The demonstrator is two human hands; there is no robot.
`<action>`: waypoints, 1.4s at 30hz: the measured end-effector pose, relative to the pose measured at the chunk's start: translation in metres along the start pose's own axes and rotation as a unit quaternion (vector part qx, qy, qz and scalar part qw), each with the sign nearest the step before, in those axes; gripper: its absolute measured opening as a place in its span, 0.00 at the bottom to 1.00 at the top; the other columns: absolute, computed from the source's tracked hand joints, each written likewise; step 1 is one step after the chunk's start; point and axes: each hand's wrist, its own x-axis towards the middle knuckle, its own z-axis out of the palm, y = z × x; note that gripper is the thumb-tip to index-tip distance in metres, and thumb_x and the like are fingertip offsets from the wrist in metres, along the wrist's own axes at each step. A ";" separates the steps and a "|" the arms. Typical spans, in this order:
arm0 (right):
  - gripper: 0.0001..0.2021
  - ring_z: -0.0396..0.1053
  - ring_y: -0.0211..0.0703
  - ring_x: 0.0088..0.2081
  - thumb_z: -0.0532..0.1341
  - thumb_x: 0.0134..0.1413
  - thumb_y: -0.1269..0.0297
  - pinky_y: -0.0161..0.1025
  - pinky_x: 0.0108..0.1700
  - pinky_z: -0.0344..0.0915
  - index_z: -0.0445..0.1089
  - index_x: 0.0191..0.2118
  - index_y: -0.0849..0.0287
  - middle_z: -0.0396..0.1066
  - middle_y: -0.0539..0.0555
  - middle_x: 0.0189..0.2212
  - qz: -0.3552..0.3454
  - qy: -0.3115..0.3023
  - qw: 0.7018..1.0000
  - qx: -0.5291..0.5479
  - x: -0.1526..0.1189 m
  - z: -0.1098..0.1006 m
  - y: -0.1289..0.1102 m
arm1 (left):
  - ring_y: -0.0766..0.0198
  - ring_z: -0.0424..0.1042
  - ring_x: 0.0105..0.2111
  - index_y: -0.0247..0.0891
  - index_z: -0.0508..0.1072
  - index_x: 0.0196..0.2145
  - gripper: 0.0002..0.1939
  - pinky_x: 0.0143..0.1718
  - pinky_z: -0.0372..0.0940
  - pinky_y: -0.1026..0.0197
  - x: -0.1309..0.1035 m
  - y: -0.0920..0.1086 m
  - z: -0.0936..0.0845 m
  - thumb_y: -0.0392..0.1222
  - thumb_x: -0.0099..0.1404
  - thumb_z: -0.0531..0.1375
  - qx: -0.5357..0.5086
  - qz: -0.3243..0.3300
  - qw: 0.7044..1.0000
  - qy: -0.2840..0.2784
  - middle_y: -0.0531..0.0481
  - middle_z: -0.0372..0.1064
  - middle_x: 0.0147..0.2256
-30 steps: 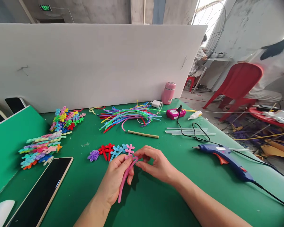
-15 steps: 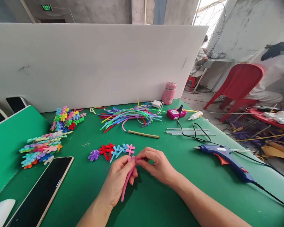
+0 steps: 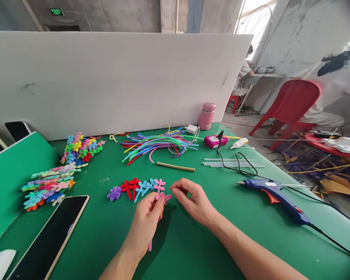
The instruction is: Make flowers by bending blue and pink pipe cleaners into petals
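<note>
My left hand (image 3: 147,221) pinches a pink fuzzy stem (image 3: 150,245), whose bent end sticks out past the fingertips while its tail hangs below. To the right of it, my right hand (image 3: 192,200) is off the stem, its thumb and index finger slightly apart with nothing between them. Just beyond my left hand lies a row of fuzzy flowers: a purple one (image 3: 114,193), red ones (image 3: 130,187), light blue ones (image 3: 146,188) and a pink one (image 3: 159,185).
A bundle of colored stems (image 3: 160,144) lies behind, near a tan stick (image 3: 175,167). Glue sticks (image 3: 230,163) and a blue glue gun (image 3: 277,194) are right. Flower piles (image 3: 49,182) and a phone (image 3: 51,237) lie left. A person sits beyond the red chair (image 3: 294,101).
My right hand has let go of the pink stem and moved slightly right. My left hand has turned a little, keeping its pinch on the stem. The view has shifted slightly.
</note>
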 end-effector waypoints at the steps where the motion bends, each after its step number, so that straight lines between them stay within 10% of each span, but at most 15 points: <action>1: 0.07 0.58 0.34 0.25 0.52 0.53 0.66 0.31 0.27 0.56 0.66 0.30 0.62 0.63 0.50 0.24 0.007 -0.020 1.000 0.008 -0.001 0.001 -0.001 | 0.71 0.47 0.19 0.37 0.59 0.19 0.16 0.19 0.47 0.69 -0.001 0.000 0.001 0.49 0.57 0.53 0.017 0.009 1.000 -0.001 0.59 0.47 0.17; 10: 0.09 0.50 0.30 0.21 0.51 0.49 0.68 0.29 0.22 0.50 0.58 0.21 0.62 0.53 0.45 0.17 0.103 -0.103 0.977 0.158 0.000 0.010 0.002 | 0.70 0.46 0.18 0.38 0.58 0.17 0.18 0.18 0.46 0.67 -0.005 0.005 0.005 0.50 0.58 0.52 0.058 0.063 0.996 -0.005 0.58 0.45 0.17; 23: 0.08 0.65 0.38 0.32 0.52 0.55 0.65 0.35 0.33 0.61 0.68 0.35 0.58 0.68 0.55 0.31 -0.185 -0.038 0.972 -0.141 -0.001 0.002 0.001 | 0.74 0.48 0.17 0.35 0.63 0.21 0.13 0.18 0.45 0.69 0.001 0.003 -0.001 0.47 0.53 0.59 -0.169 -0.053 0.983 -0.042 0.60 0.50 0.15; 32: 0.09 0.63 0.39 0.30 0.47 0.57 0.67 0.35 0.31 0.57 0.64 0.32 0.60 0.67 0.54 0.27 -0.213 -0.061 0.947 -0.232 0.000 0.001 -0.005 | 0.71 0.47 0.19 0.36 0.64 0.21 0.14 0.19 0.47 0.68 -0.001 0.001 0.000 0.49 0.55 0.57 -0.084 -0.007 0.996 -0.020 0.58 0.49 0.17; 38: 0.07 0.56 0.35 0.24 0.49 0.51 0.72 0.32 0.25 0.52 0.61 0.26 0.60 0.60 0.50 0.22 -0.114 -0.100 0.978 -0.144 -0.001 0.000 -0.011 | 0.70 0.47 0.18 0.38 0.61 0.17 0.14 0.19 0.46 0.66 -0.003 0.007 0.001 0.43 0.58 0.54 0.117 0.120 0.986 0.003 0.57 0.48 0.17; 42: 0.05 0.49 0.31 0.21 0.50 0.48 0.71 0.29 0.22 0.48 0.59 0.24 0.61 0.53 0.45 0.19 0.037 -0.161 0.986 0.001 -0.001 -0.005 -0.013 | 0.65 0.57 0.22 0.39 0.66 0.21 0.10 0.24 0.53 0.64 -0.004 0.003 -0.001 0.35 0.59 0.51 0.271 0.264 0.926 0.002 0.52 0.59 0.20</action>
